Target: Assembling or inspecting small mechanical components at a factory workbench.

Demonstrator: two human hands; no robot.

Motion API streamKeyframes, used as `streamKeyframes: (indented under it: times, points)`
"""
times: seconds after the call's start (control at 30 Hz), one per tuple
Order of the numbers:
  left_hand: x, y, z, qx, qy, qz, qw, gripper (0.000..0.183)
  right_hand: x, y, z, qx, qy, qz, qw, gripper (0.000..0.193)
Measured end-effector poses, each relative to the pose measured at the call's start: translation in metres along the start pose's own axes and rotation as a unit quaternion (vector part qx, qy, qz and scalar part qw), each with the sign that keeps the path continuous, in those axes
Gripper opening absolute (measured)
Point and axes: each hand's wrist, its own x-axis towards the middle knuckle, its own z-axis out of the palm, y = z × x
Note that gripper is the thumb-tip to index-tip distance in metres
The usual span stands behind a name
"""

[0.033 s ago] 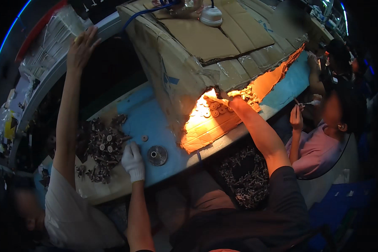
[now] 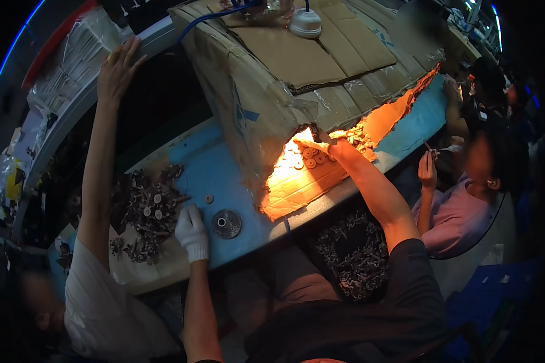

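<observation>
My left hand (image 2: 192,233), in a white knit glove, is curled closed on the blue tabletop (image 2: 184,154); what is inside its fingers, if anything, is hidden. Just right of it lies a dark round metal disc (image 2: 226,224) with a raised hollow centre. A small ring (image 2: 209,198) rests above it. On the other side is a heap of dark branched metal parts (image 2: 151,209). My right hand (image 2: 330,147) reaches into the glowing opening of a large cardboard box (image 2: 242,121), over several round holed pieces (image 2: 310,162). Glare and the cardboard edge obscure its fingers.
A white lamp fitting (image 2: 304,23) with a blue cable sits on the box. Below the table edge, a dark container of small metal parts (image 2: 357,257) stands near my lap. One co-worker's arm (image 2: 97,157) stretches up at left; another person in pink (image 2: 457,221) works at right.
</observation>
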Motion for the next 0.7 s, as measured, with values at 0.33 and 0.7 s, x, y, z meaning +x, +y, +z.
streamKeyframes:
  times: [0.33,0.7]
  points:
    - [0.006,0.012,0.007,-0.004,0.010,0.021,1.000,0.040,0.032,0.049,0.006,-0.394,0.130,-0.062,0.908,0.037]
    - [0.005,0.001,0.003,0.049,-0.003,0.042,0.998,0.044,-0.127,-0.170,0.111,0.176,0.035,-0.092,0.980,0.021]
